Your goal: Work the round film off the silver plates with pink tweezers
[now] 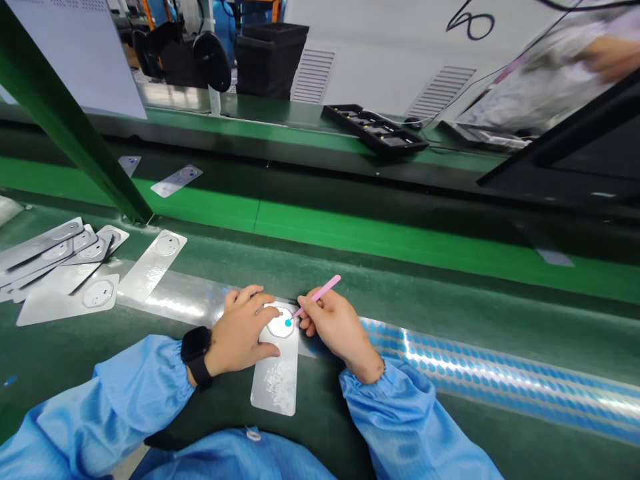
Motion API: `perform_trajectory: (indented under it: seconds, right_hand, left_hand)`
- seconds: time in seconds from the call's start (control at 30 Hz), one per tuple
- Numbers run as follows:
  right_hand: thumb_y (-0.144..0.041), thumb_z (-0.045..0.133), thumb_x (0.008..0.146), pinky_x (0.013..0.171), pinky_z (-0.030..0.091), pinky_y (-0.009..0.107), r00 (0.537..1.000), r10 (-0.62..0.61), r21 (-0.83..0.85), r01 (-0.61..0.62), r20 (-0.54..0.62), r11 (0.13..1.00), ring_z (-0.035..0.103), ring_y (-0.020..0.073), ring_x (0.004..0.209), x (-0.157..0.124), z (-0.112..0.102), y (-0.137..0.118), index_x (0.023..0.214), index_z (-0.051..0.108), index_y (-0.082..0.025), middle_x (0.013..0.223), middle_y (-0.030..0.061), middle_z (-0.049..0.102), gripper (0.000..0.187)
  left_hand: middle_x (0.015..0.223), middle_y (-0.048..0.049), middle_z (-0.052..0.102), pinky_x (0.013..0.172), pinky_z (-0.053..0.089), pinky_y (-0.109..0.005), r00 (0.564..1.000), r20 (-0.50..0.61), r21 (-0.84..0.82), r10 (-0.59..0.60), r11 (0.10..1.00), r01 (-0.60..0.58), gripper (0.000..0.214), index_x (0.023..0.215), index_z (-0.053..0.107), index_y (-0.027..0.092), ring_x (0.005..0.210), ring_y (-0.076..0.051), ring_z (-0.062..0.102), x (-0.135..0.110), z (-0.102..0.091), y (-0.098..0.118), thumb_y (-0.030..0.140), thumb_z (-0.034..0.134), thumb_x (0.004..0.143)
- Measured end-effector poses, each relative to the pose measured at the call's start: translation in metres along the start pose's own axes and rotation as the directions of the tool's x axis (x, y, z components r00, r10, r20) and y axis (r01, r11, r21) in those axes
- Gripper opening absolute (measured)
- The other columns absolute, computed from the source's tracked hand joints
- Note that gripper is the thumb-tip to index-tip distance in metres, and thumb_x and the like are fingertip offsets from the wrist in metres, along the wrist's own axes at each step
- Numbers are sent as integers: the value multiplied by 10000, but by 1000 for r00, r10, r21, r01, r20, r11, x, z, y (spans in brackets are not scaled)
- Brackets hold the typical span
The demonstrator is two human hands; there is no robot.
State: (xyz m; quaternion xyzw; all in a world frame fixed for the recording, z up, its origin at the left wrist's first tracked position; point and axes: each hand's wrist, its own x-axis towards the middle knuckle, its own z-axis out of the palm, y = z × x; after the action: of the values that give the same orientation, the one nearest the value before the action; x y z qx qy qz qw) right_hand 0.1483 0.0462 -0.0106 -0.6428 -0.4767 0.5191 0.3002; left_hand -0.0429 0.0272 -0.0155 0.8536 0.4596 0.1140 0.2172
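Note:
My left hand (240,333) lies on the top end of a silver rectangular strip (277,380) on the green bench, its fingers bent and pressing beside the strip's round part (278,325). A small blue dot (288,323) sits on that round part. My right hand (336,325) pinches pink tweezers (320,292), whose tip touches the blue dot. A black watch is on my left wrist. Both arms wear light blue sleeves.
Several more silver strips (60,267) are piled at the left, one (153,265) apart from them. A shiny roll of blue dots (475,373) runs to the right. Two strips (176,180) lie on the green belt. A black tray (375,130) stands behind it. A green post (75,127) slants at the left.

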Motion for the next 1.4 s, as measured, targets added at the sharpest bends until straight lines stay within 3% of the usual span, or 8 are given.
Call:
perform_trajectory:
  seconds: [0.33,0.6,0.9,1.07,1.17,1.3,1.4]
  right_hand:
    - [-304,589,787,396,439,212,1000,3,-44,-4,-16,999,565,118,381,-4,0,-5,687,546,-193,487,-17,617,156]
    - [-318,585,788,403,449,217,999,-37,-96,36,-10,995,586,130,394,-3,0,0,706,551,-205,497,-12,631,144]
    - [-285,586,787,415,459,228,999,-31,-78,29,-19,997,596,142,404,-6,1,-4,710,549,-212,489,-17,623,112]
    - [-269,595,776,418,468,226,999,-47,-68,45,-26,997,599,140,409,-6,2,-4,700,552,-210,496,-12,627,106]
    - [-283,614,758,388,446,210,999,-36,7,37,-27,999,575,125,378,-2,1,-2,685,554,-200,471,-17,616,126]
    - [-341,620,749,333,403,186,1000,-3,292,-3,20,956,505,91,315,6,-2,2,644,527,-187,420,-30,576,208]
    - [-351,648,729,324,404,179,999,-13,398,-3,39,918,492,83,314,8,-3,2,633,529,-179,411,-31,568,230]
  left_hand:
    - [1255,-96,575,975,295,-551,1000,-5,13,5,1000,-5,556,1090,604,227,1261,-354,369,-1,0,0,403,829,612]
    - [1265,-91,549,965,299,-560,1000,12,52,28,998,-29,443,1060,642,262,1265,-368,346,-2,0,-1,419,785,671]
    - [1306,-91,502,924,293,-591,994,112,132,22,991,-36,368,1110,649,340,1268,-407,316,-1,-11,9,365,724,751]
    - [1298,-99,503,925,285,-599,991,137,176,5,984,-29,332,1110,646,328,1240,-402,346,1,-15,18,332,684,780]
    - [1300,-111,500,924,296,-585,990,141,209,-14,978,-16,344,1117,638,305,1228,-390,353,2,-16,23,315,676,776]
    - [1276,-123,515,896,317,-569,991,133,243,-28,970,-5,330,1082,654,285,1202,-384,381,5,-16,27,276,684,754]
    - [1260,-121,528,883,330,-549,990,138,258,-28,966,-9,302,1039,677,278,1176,-372,404,7,-16,27,258,701,739]
